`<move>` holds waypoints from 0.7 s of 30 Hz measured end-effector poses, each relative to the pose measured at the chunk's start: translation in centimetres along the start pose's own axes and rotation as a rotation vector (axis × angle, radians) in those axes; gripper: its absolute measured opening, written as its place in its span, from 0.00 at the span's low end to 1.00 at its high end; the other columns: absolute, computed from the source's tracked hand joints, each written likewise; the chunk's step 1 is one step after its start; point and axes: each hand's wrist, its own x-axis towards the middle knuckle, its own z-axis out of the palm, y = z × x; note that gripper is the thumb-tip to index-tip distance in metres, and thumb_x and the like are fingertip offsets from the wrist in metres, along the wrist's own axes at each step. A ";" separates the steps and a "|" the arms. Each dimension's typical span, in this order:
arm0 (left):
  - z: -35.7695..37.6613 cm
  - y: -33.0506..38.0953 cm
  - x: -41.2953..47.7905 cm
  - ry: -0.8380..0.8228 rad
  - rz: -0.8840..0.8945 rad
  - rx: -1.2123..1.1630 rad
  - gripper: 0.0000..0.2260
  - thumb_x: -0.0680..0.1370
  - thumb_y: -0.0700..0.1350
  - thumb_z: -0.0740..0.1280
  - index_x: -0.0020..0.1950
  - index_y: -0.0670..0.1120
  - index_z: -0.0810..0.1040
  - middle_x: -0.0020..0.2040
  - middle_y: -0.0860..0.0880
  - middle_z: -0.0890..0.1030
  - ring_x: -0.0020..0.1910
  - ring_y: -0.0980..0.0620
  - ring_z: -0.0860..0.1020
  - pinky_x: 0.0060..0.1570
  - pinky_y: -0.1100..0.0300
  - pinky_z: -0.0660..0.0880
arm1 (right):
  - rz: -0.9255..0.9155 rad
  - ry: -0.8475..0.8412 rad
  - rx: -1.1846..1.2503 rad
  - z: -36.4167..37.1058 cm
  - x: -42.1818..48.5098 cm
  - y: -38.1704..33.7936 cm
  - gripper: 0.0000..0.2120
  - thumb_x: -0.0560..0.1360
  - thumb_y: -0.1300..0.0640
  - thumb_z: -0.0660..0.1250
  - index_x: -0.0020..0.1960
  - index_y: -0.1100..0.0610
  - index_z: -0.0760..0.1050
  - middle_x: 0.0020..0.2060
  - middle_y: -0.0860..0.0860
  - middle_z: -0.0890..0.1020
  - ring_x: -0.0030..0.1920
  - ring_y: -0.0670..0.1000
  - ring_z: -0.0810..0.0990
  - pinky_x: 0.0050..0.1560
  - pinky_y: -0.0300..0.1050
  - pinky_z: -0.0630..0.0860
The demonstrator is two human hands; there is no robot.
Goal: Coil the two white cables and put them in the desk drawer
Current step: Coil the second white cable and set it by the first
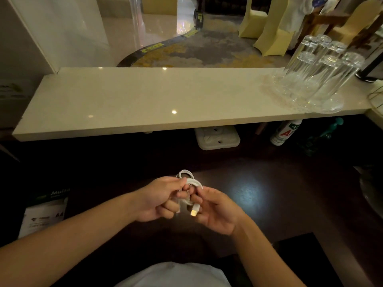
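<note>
Cable coil (pixel 193 181) clutched between left hand (pixel 158 198) and right hand (pixel 217 210), loops mostly hidden, possibly two cables

We see a glossy, pale, stone-like shelf (pixel 145 100), clear smooth glasses (pixel 315 79) and a dark polished desk (pixel 269 204) that looks like wood. The cable (pixel 193 181) looks like smooth white plastic; its plug (pixel 194 211) has a shiny metal tip.

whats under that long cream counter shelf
Under the cream shelf sit a white socket block, a white can and a green bottle. The shelf edge covers their far ends; the rest is too dark to tell.
</note>
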 end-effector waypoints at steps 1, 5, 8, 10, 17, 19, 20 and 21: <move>-0.7 0.1 -0.2 -0.048 -0.107 0.182 0.13 0.83 0.52 0.56 0.46 0.46 0.72 0.33 0.53 0.68 0.21 0.61 0.55 0.19 0.70 0.52 | 0.102 -0.025 -0.133 -0.8 -0.6 -0.3 0.09 0.78 0.53 0.66 0.51 0.59 0.77 0.37 0.51 0.76 0.30 0.45 0.69 0.30 0.36 0.63; -1.3 -1.6 0.3 -0.142 -0.279 0.240 0.12 0.83 0.49 0.55 0.45 0.46 0.72 0.33 0.52 0.68 0.20 0.62 0.56 0.19 0.72 0.53 | 0.245 0.006 -0.368 -1.6 -0.7 0.5 0.08 0.79 0.56 0.63 0.43 0.55 0.78 0.29 0.48 0.71 0.24 0.42 0.60 0.25 0.35 0.57; -0.9 -3.7 2.7 0.070 -0.046 -0.435 0.16 0.83 0.50 0.54 0.40 0.45 0.73 0.26 0.54 0.63 0.15 0.61 0.57 0.16 0.70 0.50 | 0.038 0.244 0.091 -0.6 1.9 3.1 0.10 0.79 0.51 0.63 0.47 0.56 0.78 0.25 0.45 0.65 0.23 0.42 0.60 0.23 0.33 0.57; -0.5 -4.3 3.8 0.138 0.036 -0.675 0.17 0.83 0.51 0.53 0.39 0.46 0.70 0.23 0.54 0.65 0.13 0.61 0.58 0.16 0.69 0.48 | -0.043 0.339 0.392 -0.2 3.6 4.6 0.13 0.78 0.51 0.62 0.52 0.60 0.79 0.24 0.46 0.66 0.23 0.42 0.63 0.22 0.34 0.56; -3.9 -5.7 6.6 0.456 0.058 -0.474 0.11 0.83 0.44 0.58 0.47 0.42 0.77 0.25 0.51 0.74 0.16 0.62 0.59 0.15 0.71 0.51 | -0.021 0.472 0.238 -2.3 7.2 4.3 0.09 0.77 0.64 0.60 0.47 0.62 0.79 0.38 0.54 0.79 0.33 0.47 0.76 0.36 0.38 0.73; -5.5 -6.4 7.8 0.568 0.048 -0.334 0.10 0.83 0.46 0.59 0.47 0.44 0.77 0.26 0.51 0.70 0.18 0.61 0.59 0.17 0.72 0.53 | 0.010 0.534 0.121 -2.7 9.0 4.3 0.12 0.79 0.66 0.55 0.45 0.61 0.77 0.33 0.53 0.76 0.25 0.43 0.70 0.29 0.36 0.71; -6.3 -6.8 8.3 0.615 0.042 -0.228 0.11 0.83 0.48 0.58 0.48 0.44 0.77 0.28 0.51 0.69 0.19 0.60 0.60 0.18 0.71 0.54 | 0.023 0.557 0.062 -2.7 10.0 4.5 0.12 0.79 0.67 0.55 0.47 0.62 0.77 0.33 0.53 0.74 0.24 0.43 0.68 0.28 0.36 0.70; -7.2 -7.2 8.9 0.662 0.029 -0.106 0.13 0.83 0.50 0.57 0.49 0.44 0.77 0.29 0.50 0.69 0.20 0.59 0.61 0.19 0.70 0.55 | 0.038 0.577 -0.006 -2.8 11.0 4.8 0.12 0.79 0.67 0.54 0.49 0.63 0.76 0.33 0.53 0.73 0.23 0.42 0.67 0.28 0.36 0.69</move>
